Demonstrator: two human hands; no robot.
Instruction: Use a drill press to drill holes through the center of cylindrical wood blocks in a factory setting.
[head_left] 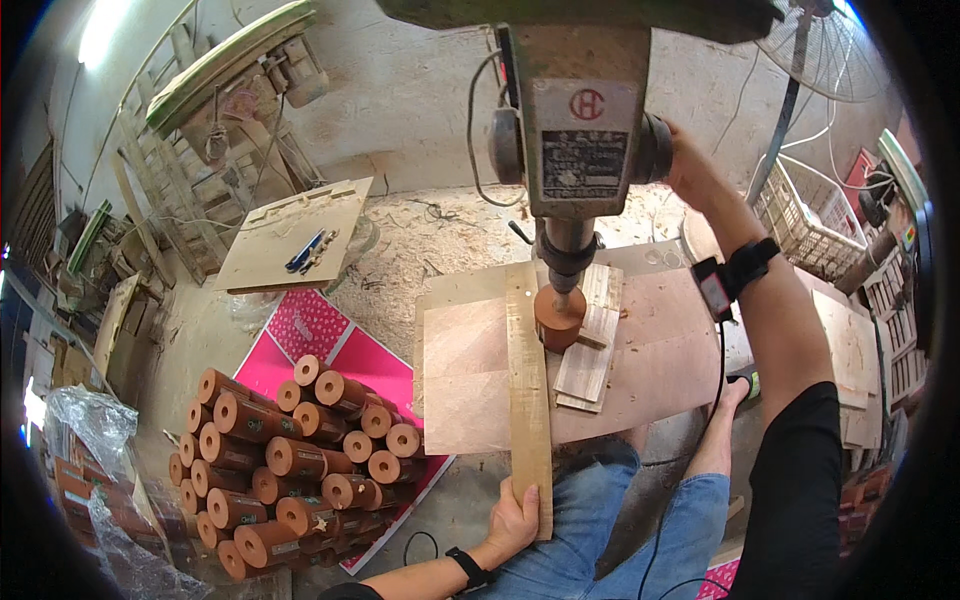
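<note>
Nearest, left hand [515, 520] grips the long wooden strip [528, 390] by its near end. Right hand [690, 165], apparently closed on the drill press [575, 120] feed handle, sits beside the head. Brown wooden cylinder [557, 318] stands under the spindle; unclamped, it could spin or tip.

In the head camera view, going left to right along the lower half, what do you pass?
Clear plastic bag → stack of brown wooden cylinders → left hand on a long wooden strip → right forearm in a black sleeve.
</note>
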